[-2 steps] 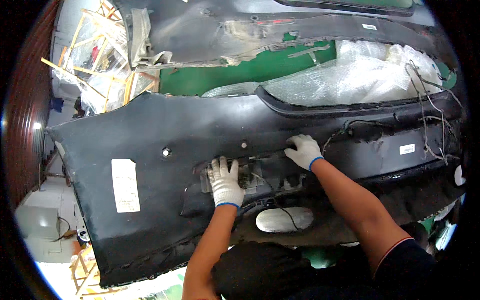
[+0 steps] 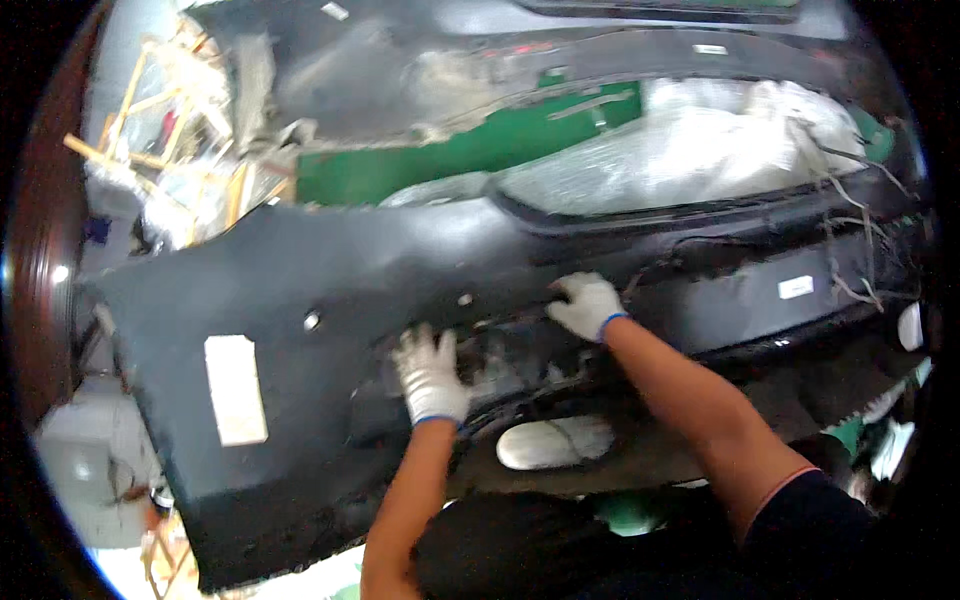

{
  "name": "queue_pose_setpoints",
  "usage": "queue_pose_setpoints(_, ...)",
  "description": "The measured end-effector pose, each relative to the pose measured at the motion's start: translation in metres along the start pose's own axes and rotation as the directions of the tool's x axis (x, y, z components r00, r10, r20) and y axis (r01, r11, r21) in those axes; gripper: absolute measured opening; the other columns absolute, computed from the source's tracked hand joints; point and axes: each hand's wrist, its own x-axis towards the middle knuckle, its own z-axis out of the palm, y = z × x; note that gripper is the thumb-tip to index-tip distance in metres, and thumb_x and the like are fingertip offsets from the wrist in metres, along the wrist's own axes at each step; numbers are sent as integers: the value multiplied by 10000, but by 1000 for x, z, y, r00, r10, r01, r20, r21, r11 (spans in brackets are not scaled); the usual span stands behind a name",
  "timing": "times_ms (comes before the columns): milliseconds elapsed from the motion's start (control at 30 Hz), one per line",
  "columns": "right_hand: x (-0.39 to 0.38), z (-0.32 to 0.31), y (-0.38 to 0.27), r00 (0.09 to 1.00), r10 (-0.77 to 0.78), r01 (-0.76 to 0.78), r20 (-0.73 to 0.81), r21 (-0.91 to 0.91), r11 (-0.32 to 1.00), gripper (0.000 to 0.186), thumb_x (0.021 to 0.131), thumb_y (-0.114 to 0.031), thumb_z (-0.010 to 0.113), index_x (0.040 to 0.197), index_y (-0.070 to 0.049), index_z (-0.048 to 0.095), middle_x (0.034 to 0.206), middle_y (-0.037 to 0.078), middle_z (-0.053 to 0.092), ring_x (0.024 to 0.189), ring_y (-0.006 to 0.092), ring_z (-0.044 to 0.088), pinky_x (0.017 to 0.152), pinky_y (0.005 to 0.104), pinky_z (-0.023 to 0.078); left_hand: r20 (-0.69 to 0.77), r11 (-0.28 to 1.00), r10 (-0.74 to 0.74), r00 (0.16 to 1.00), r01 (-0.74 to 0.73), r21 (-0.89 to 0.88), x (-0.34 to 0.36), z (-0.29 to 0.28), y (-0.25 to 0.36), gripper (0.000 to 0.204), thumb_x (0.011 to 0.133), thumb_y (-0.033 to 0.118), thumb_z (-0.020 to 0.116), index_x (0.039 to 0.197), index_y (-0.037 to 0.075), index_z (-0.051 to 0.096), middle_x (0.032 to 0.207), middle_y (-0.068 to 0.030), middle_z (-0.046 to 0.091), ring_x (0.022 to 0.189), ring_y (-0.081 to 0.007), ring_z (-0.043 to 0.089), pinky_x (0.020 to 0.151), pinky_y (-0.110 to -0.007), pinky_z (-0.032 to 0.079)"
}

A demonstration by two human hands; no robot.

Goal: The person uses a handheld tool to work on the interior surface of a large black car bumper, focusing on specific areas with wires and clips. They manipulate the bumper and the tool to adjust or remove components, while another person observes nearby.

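Observation:
A large black car bumper (image 2: 300,400) lies across the view with its inner side up. My left hand (image 2: 432,380), in a white knitted glove with a blue cuff, rests on it beside a pale translucent patch (image 2: 497,372); its fingers are spread. Farther right, my right hand (image 2: 588,306) wears the same kind of glove. It touches the bumper above the patch, thumb apart and fingers slightly bent, with nothing seen in it. The picture is blurred, so fine detail around the fingertips is lost.
A white paper label (image 2: 236,390) is stuck on the bumper's left part. Thin wires (image 2: 860,235) hang at its right end. Behind lie bubble wrap (image 2: 620,165), a green surface (image 2: 400,170) and another dark bumper (image 2: 370,80). Wooden strips (image 2: 150,130) are piled at the far left.
The whole view has shifted slightly, so the bumper and both hands appear a little farther left and lower. Both hands stay at about the same places on the bumper.

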Motion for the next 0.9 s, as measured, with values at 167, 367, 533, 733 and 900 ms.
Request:
queue_pose_setpoints(167, -2, -23, -71, 922, 167, -180, 348, 4, 984, 594, 928, -483, 680, 1395, -122, 748, 1436, 194, 714, 1323, 415, 671, 1130, 511, 535, -80, 999, 42, 996, -41, 14, -5, -4, -33, 897, 646, 518, 952, 1413, 148, 669, 1445, -246, 634, 1337, -466, 578, 1147, -568, 477)
queue_pose_setpoints(367, 24, -30, -37, 985, 60, -95, 163, 217, 972, 465, 910, -357, 681, 1256, -58, 765, 1281, 236, 758, 1227, 444, 698, 1058, 528, 553, 148, 959, -162, 976, 120, 258, -18, -13, -29, 1223, 626, 498, 1025, 1676, 237, 455, 1747, -176, 387, 1631, -425, 312, 1294, -614, 334)
queue_pose_setpoints(533, 23, -95, 26, 981, 175, -180, 82, 59, 982, 461, 921, -352, 686, 1266, -58, 770, 1270, 231, 767, 1224, 435, 714, 1040, 521, 571, 170, 953, -161, 972, 108, 284, -17, -2, -18, 1232, 637, 471, 1026, 1691, 258, 425, 1782, -150, 324, 1660, -405, 255, 1295, -614, 329)
queue_pose_setpoints(733, -3, -149, 131, 946, 325, -321, 20, -105, 941, 460, 914, -343, 708, 1267, -56, 773, 1262, 201, 786, 1194, 413, 741, 1014, 529, 596, 145, 959, -147, 978, 106, 262, -9, 14, -23, 1268, 609, 477, 1027, 1696, 273, 406, 1779, -128, 333, 1658, -398, 265, 1297, -630, 315)
queue_pose_setpoints(900, -47, -193, 173, 946, 179, -274, -269, -371, 887, 413, 951, -412, 681, 1121, -48, 777, 1152, 193, 754, 1165, 407, 690, 1027, 523, 543, 181, 952, -182, 966, 128, 278, -13, -6, -14, 1256, 615, 508, 1015, 1693, 275, 415, 1783, -125, 327, 1659, -396, 261, 1300, -632, 307)
